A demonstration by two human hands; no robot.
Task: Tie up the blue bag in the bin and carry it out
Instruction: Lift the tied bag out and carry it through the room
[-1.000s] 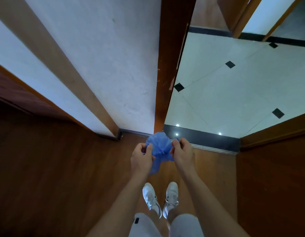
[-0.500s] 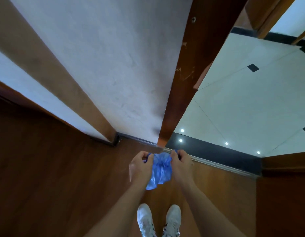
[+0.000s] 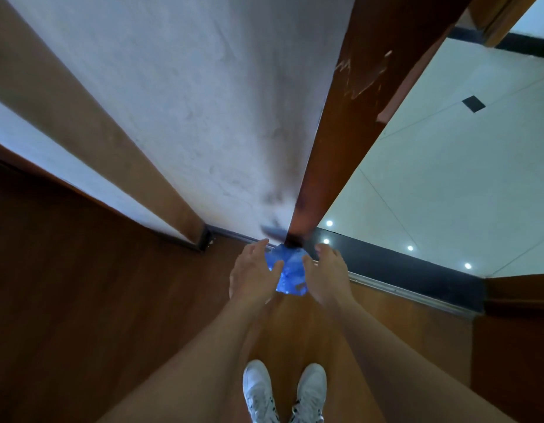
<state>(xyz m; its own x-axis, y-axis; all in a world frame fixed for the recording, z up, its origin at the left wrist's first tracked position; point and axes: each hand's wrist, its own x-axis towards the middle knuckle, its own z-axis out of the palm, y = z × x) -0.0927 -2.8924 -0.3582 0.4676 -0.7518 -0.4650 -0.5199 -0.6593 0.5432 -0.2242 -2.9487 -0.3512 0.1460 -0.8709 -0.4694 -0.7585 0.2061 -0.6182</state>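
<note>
White wall (image 3: 203,102) is filling most of the upper frame, with a brown vertical band (image 3: 90,141) running down its left part to the floor. Dark wood floor (image 3: 96,300) is taking up the lower half. Pale tiled floor (image 3: 447,178) with a black diamond inset (image 3: 473,104) is lying beyond the doorway on the right, small light spots reflecting near its edge. Scuffed brown door frame (image 3: 334,138) is coming down the middle, scratches showing on it high up. Black threshold strip (image 3: 401,270) with a metal rail is dividing wood from tile.

Two bare forearms are reaching forward from the bottom. White sneakers (image 3: 282,392) are standing on the wood floor between them.

Left hand (image 3: 254,277) is spread, fingers loose, thumb pointing toward the bag, nothing gripped. Right hand (image 3: 325,277) is spread likewise, palm facing inward, not gripping. Both are a bit motion-blurred.

Blue bag (image 3: 290,273) is sitting crumpled between the two hands, right at the foot of the door frame, near the threshold. Can't tell if either palm is touching it, nor whether it is resting on the floor or in the air.
</note>
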